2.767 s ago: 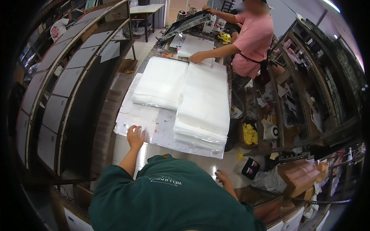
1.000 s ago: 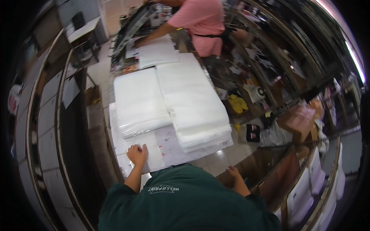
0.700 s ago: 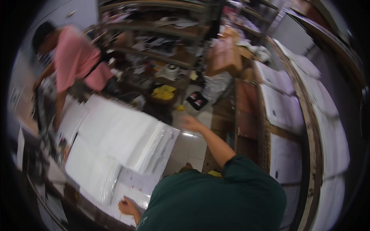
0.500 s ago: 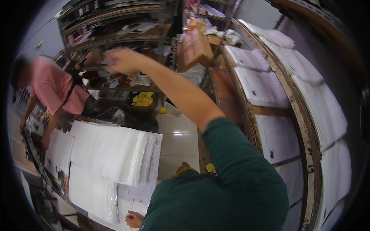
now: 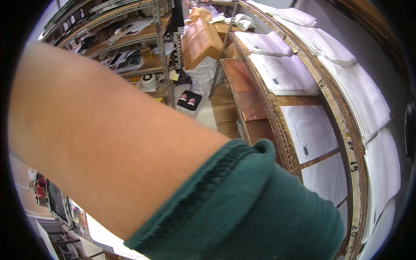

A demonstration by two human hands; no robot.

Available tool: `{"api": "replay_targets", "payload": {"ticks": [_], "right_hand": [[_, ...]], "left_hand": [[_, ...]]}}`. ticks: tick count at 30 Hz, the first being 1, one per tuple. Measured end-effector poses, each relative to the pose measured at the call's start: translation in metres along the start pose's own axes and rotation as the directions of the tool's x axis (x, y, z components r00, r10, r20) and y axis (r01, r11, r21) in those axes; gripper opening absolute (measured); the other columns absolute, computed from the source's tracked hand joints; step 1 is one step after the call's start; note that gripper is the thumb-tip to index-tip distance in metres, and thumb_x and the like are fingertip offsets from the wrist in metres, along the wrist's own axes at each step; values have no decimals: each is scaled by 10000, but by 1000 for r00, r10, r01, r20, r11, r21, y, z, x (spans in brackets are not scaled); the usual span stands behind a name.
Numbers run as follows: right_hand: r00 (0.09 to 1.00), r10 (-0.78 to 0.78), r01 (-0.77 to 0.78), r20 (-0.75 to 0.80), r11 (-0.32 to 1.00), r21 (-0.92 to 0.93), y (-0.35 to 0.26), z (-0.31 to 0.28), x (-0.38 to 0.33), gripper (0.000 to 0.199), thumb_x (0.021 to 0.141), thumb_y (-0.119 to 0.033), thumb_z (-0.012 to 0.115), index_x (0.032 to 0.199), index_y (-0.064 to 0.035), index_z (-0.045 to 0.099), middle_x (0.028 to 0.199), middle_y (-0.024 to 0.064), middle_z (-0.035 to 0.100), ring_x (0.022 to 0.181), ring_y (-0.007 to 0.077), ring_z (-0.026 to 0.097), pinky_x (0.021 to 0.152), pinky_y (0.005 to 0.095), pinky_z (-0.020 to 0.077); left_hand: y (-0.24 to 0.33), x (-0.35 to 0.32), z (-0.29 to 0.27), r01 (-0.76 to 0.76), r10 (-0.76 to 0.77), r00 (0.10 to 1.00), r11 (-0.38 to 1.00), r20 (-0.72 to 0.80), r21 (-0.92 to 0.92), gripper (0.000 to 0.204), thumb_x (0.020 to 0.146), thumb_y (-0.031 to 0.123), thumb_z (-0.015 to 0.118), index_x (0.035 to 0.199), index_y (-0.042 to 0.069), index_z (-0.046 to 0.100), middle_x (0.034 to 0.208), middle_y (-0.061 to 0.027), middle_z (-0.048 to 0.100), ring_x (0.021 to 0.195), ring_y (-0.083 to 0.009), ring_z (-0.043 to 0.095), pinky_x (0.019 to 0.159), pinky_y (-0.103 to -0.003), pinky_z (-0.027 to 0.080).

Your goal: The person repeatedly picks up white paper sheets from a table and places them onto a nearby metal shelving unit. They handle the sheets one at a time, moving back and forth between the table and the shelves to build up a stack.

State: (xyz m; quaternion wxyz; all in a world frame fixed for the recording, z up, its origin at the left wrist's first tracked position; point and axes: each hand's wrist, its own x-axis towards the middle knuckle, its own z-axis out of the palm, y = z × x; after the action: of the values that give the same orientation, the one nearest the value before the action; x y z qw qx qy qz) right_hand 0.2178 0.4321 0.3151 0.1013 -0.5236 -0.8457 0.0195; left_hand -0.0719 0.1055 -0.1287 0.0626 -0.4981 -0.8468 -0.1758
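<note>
My right forearm (image 5: 108, 130), bare below a dark green sleeve (image 5: 247, 212), fills much of the head view. It runs from the lower right to the left rim, very close to the camera. The right hand lies beyond the picture's edge, so its fingers and anything in them cannot be seen. My left hand does not show either. Under the forearm, at the lower left, a bright strip of the white sheets (image 5: 102, 232) on the table peeks out; the arm covers the remainder.
Wooden racks with stacks of white sheets (image 5: 284, 73) stand along the right. Metal shelving (image 5: 160, 43) holding papers and loose items is at the far left. Between them are a cardboard box (image 5: 201, 43), a plastic bag (image 5: 203, 76) and a black item with pink marks (image 5: 189, 100).
My right arm has come much closer to the camera and its hand has left the picture. The left hand, the person in pink and most of the table are no longer visible.
</note>
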Motion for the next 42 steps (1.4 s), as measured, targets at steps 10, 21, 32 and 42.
{"api": "replay_targets", "payload": {"ticks": [10,21,32,42], "right_hand": [[997,-81,82,-15,994,73,-47,69,9,462,744,-423,641,1050,-77,636,931,140,647,834,247,628,732,337,497],[953,168,-152,-252,985,82,21,-28,24,458,725,-433,656,1015,-78,659,915,130,654,820,240,628,738,345,496],[922,209,-16,-325,860,510,175,-13,-140,483,752,-307,703,1097,12,595,732,87,661,657,138,618,639,286,494],[449,878,-107,165,-130,986,279,231,-345,335,865,-238,592,1157,-75,576,873,34,637,714,86,582,643,207,472]], "left_hand": [[0,-6,-10,31,-30,999,999,-15,14,411,870,445,451,709,68,476,751,-103,480,760,-316,488,646,-453,355],[-12,-6,-2,36,-34,998,999,-52,32,394,884,434,433,698,86,441,744,-86,448,755,-303,469,655,-439,340],[48,-1,7,-25,23,999,998,-45,-49,337,861,340,543,868,5,508,855,-135,523,832,-317,505,733,-425,394],[-65,-31,81,41,-101,961,973,-259,-227,390,844,291,610,1009,-52,522,940,-176,550,894,-319,517,799,-402,417]]}}
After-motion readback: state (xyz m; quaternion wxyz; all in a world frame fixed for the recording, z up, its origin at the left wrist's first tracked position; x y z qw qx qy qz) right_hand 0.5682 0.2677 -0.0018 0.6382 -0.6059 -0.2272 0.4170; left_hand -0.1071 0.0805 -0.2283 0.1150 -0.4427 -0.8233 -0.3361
